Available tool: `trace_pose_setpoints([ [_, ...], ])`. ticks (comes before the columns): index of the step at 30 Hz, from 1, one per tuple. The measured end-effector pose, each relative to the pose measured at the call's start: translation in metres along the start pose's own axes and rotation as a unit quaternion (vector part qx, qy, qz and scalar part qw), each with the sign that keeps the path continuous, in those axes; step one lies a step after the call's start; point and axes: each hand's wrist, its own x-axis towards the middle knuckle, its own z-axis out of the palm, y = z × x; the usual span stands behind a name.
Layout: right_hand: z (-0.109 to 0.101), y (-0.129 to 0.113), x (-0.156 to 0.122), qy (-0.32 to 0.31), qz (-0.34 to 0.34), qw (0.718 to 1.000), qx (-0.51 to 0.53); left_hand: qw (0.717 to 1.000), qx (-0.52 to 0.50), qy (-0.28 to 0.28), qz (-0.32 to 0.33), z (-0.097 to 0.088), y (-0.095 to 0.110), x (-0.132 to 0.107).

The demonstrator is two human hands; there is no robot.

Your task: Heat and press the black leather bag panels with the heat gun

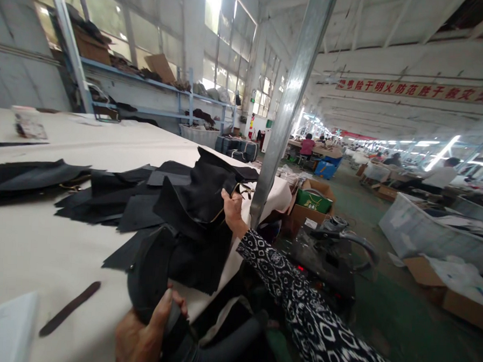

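My left hand (147,327), at the bottom, is closed with its thumb over the curved near part of a black fabric piece (150,268). Farther up and to the right, my right hand (232,206) pinches the far edge of black fabric (209,187), beside a thin gold-coloured line along that edge. The fabric between my hands looks like one piece, but folds hide how it joins. Beneath and left of it, several flat black fabric pieces (138,213) overlap on the white table (72,248). A patterned black-and-white sleeve covers my right arm.
A metal post (288,102) rises just beyond my right hand at the table edge. On the table lie a dark narrow strip (69,308) and another black stack (35,178). A dark machine (322,255), cardboard boxes and a pale bin (421,228) stand right. Other people sit farther back.
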Motion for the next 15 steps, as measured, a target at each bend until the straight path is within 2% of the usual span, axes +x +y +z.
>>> trace_pose_setpoints([
  [2, -0.008, 0.013, -0.012, -0.078, 0.041, 0.995, -0.039, 1.0, -0.007, 0.004, 0.0, 0.0, -0.001, 0.002],
  [4, -0.02, 0.023, -0.027, -0.173, 0.076, 0.979, -0.077, 1.0, -0.017, 0.001, -0.011, 0.001, -0.004, 0.004],
  [6, -0.033, 0.027, -0.045, -0.254, 0.099, 0.956, -0.112, 0.999, -0.031, -0.029, -0.033, 0.003, -0.007, 0.009],
  [8, -0.045, 0.023, -0.069, -0.303, 0.103, 0.937, -0.137, 0.996, -0.033, -0.066, -0.041, 0.005, -0.009, 0.015],
  [10, -0.052, 0.012, -0.098, -0.341, 0.08, 0.926, -0.143, 0.995, -0.025, -0.091, -0.03, 0.009, -0.008, 0.019],
  [11, -0.054, 0.005, -0.112, -0.368, 0.036, 0.919, -0.138, 0.995, -0.018, -0.096, -0.017, 0.011, -0.006, 0.021],
  [13, -0.054, -0.007, -0.139, -0.405, -0.034, 0.904, -0.133, 0.996, 0.009, -0.089, 0.023, 0.016, -0.001, 0.025],
  [15, -0.052, -0.015, -0.159, -0.419, -0.088, 0.894, -0.134, 0.994, 0.051, -0.059, 0.074, 0.021, 0.004, 0.028],
])
